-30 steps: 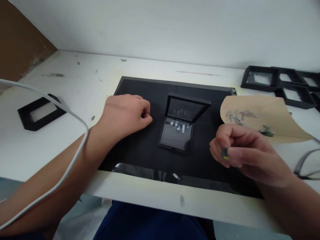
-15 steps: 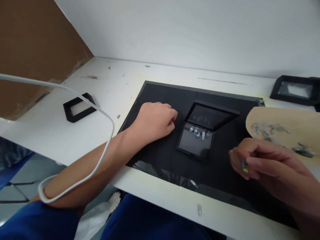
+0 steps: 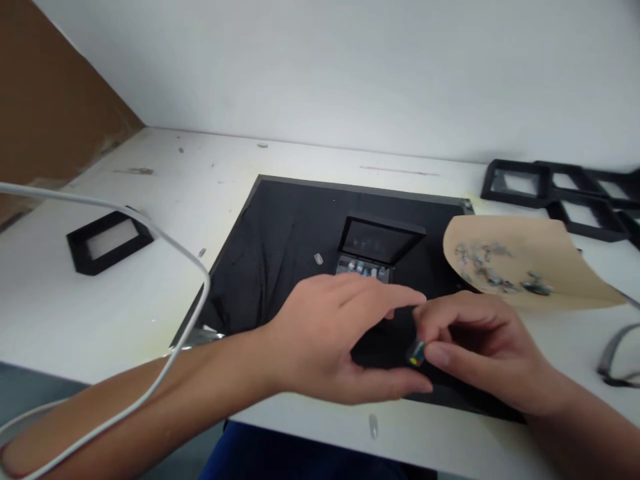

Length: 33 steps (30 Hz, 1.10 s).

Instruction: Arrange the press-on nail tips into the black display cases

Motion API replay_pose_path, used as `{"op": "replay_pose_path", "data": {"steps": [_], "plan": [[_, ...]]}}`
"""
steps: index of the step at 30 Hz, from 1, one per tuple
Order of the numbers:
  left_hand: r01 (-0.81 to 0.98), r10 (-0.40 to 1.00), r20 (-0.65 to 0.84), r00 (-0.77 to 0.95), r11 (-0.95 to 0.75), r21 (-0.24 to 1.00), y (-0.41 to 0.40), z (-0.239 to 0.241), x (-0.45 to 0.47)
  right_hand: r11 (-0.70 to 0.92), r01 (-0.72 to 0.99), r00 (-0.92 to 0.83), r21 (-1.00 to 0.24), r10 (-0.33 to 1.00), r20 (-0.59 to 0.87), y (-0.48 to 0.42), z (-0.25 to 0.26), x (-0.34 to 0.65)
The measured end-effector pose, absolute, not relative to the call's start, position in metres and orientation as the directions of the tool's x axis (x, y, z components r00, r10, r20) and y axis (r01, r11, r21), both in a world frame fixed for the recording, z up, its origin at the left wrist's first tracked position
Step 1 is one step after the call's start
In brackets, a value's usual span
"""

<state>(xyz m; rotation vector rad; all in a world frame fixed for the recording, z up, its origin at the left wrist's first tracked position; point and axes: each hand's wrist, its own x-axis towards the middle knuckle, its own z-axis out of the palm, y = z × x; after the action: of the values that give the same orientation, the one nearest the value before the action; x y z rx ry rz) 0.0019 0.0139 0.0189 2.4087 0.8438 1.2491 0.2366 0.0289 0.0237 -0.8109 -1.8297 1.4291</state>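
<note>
My right hand (image 3: pixel 475 347) pinches a small dark press-on nail (image 3: pixel 416 352) with yellow and other coloured marks between thumb and fingertips. Palm down, my left hand (image 3: pixel 350 340) has its thumb and fingers spread around the nail, the upper fingertips close to my right fingers; I cannot tell whether they touch. Behind the left hand, an open hinged black case (image 3: pixel 383 241) holds several decorated nails (image 3: pixel 361 268) in a row; its front part is hidden. A small clear piece (image 3: pixel 319 259) lies on the black mat (image 3: pixel 295 213) left of the case.
A curled tan paper sheet (image 3: pixel 520 240) at the right bears scattered nails. Several black frames (image 3: pixel 515 183) stand behind it, another black frame (image 3: pixel 110 241) lies left. A white cable (image 3: pixel 195 320) crosses my left forearm. Glasses (image 3: pixel 607 360) lie at the far right.
My left hand has opened and moved right and nearer to me, meeting my right hand, which came left with the nail. The clear piece now shows where the left hand was. The view shifted right.
</note>
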Motion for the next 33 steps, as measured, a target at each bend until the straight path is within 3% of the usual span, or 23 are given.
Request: {"op": "replay_pose_path", "data": {"steps": [6,11,16,19,24,30,33], "plan": [[0.220,0.576,0.663,0.479,-0.810,0.544,0.017,0.008,0.006,0.183,0.011,-0.635,-0.983,0.761,0.135,0.026,0.024,0.234],[0.121,0.419,0.779,0.467,-0.903,0.413,0.026,0.013,0.002,0.069,-0.025,-0.650,-0.997,0.757,0.069,0.024,0.025,0.234],[0.145,0.262,0.773,0.578,-0.965,0.219,0.029,0.028,-0.010,-0.088,-0.044,-0.632,-0.995,0.774,-0.041,0.023,0.031,0.235],[0.166,0.260,0.752,0.606,-0.966,0.200,0.028,0.032,-0.015,-0.137,-0.037,-0.632,-0.990,0.770,-0.083,0.025,0.033,0.235],[0.206,0.255,0.719,0.647,-0.966,0.157,0.028,0.034,-0.018,-0.058,-0.067,-0.666,-0.996,0.746,0.001,0.025,0.031,0.237],[0.337,0.180,0.717,0.673,-0.938,-0.081,0.029,0.042,-0.018,-0.025,-0.096,-0.662,-0.995,0.748,0.045,0.023,0.028,0.241],[0.361,0.175,0.714,0.678,-0.925,-0.116,0.028,0.042,-0.018,-0.046,-0.086,-0.675,-0.995,0.737,0.025,0.024,0.027,0.241]]}}
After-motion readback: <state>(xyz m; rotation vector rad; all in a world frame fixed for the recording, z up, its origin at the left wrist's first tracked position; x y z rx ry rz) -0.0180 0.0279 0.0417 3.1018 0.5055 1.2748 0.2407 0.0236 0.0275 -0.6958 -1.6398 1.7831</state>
